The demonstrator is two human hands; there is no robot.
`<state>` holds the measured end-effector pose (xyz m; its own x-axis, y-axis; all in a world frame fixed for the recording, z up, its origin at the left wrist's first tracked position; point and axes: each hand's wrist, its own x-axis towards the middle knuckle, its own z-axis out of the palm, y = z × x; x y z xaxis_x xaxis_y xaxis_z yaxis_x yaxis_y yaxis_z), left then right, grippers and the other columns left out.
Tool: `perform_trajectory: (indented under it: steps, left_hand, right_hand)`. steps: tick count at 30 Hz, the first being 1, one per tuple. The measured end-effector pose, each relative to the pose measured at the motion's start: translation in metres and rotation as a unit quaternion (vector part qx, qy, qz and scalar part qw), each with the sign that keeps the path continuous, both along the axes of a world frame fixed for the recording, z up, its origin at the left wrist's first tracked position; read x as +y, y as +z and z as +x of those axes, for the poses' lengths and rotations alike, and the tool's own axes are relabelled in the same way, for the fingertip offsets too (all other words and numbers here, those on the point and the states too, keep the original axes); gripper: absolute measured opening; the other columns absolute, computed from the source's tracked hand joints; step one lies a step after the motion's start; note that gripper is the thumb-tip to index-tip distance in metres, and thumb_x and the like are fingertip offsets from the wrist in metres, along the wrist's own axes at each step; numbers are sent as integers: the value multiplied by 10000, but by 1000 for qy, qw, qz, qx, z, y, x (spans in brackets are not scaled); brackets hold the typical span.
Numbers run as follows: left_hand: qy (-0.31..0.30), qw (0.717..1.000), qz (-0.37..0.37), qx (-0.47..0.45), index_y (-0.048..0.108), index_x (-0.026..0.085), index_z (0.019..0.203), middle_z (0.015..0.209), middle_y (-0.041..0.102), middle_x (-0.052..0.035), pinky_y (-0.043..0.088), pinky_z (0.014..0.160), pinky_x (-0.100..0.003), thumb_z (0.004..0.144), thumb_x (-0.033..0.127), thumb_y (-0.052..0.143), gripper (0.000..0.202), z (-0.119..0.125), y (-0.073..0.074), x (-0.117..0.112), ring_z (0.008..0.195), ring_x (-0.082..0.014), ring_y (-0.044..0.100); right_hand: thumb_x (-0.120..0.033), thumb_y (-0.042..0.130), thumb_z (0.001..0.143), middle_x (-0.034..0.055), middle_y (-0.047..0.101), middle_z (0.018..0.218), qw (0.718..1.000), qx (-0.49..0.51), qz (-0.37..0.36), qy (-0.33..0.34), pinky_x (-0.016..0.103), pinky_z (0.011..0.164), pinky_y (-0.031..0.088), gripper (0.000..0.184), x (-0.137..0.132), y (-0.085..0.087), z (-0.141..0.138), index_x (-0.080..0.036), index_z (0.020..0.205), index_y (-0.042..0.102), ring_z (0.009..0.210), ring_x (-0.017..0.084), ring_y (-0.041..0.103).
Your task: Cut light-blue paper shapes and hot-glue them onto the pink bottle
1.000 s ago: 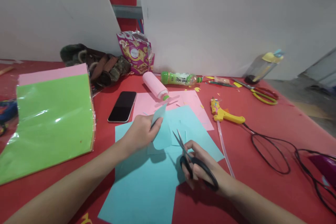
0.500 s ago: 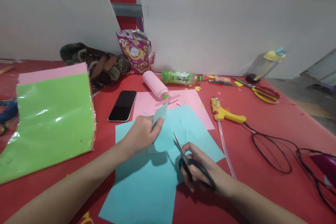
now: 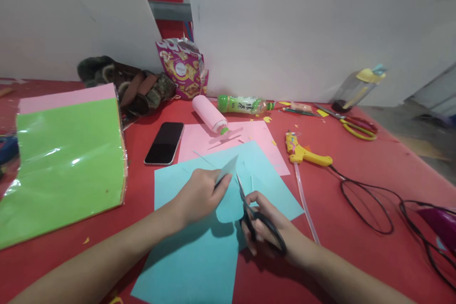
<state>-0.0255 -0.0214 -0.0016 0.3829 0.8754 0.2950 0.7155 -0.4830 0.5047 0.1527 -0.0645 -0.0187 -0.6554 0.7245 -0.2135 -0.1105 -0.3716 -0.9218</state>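
My left hand [image 3: 204,192] is closed around a small piece of light-blue paper [image 3: 228,206], pinching it between thumb and fingers so that one part stands up and a rounded part hangs below. In my right hand [image 3: 265,223] is a pair of black-handled scissors [image 3: 246,204], fingers through the loops. The blades point up and away beside the paper's right edge; whether they touch it I cannot tell. Beneath both hands lie larger light-blue sheets [image 3: 192,261], and a pink sheet [image 3: 260,130] is partly covered behind them.
A phone [image 3: 164,143], a pink-wrapped bottle [image 3: 210,113] and a green-labelled bottle [image 3: 244,104] lie behind my hands. To the right are a yellow glue gun [image 3: 308,154] with its cord and red-yellow scissors [image 3: 358,128]. A pack of coloured sheets [image 3: 71,161] lies left.
My left hand has moved right and slightly down with the paper piece, bringing it up close to the scissors. The scissors have shifted slightly left, their blades now nearer together.
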Motion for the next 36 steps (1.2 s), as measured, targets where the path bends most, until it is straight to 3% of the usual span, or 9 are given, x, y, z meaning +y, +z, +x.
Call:
perform_trajectory:
  steps: [12,16,22,28,36]
  left_hand:
    - [-13,998,-52,-26,284,189,465,415,197,72,199,405,-209,824,237,341,367,5,-1,-7,366,-74,227]
    - [-6,996,-77,-39,299,187,469,419,228,66,219,405,-202,824,248,326,361,7,0,-10,378,-75,251]
    - [62,991,-105,-58,239,202,440,392,246,57,215,372,-210,820,287,331,400,15,0,-17,360,-79,260]
    - [50,990,-103,-84,227,200,459,399,247,65,220,383,-209,830,257,319,386,17,-3,-18,359,-72,267]
    - [43,980,-149,-124,241,186,463,401,260,67,233,387,-192,837,256,325,390,17,-4,-20,368,-59,275]
  right_hand:
    - [-604,509,694,-77,461,608,1000,-14,-19,-14,198,473,351,474,-1,0,1,-224,887,300,445,48,448]
    - [-610,490,706,-86,440,557,999,-27,-12,-20,194,456,314,465,-2,1,1,-230,897,299,461,68,459]
    - [-631,454,711,-72,458,540,998,-57,6,-14,185,414,249,485,-1,3,2,-228,925,290,456,77,426]
    - [-592,480,727,-95,400,550,999,-32,3,-22,180,437,266,450,-2,4,0,-225,912,295,448,50,380]
    - [-619,492,694,-88,408,569,998,-54,-7,-27,201,461,318,489,-1,3,1,-232,919,295,479,75,460]
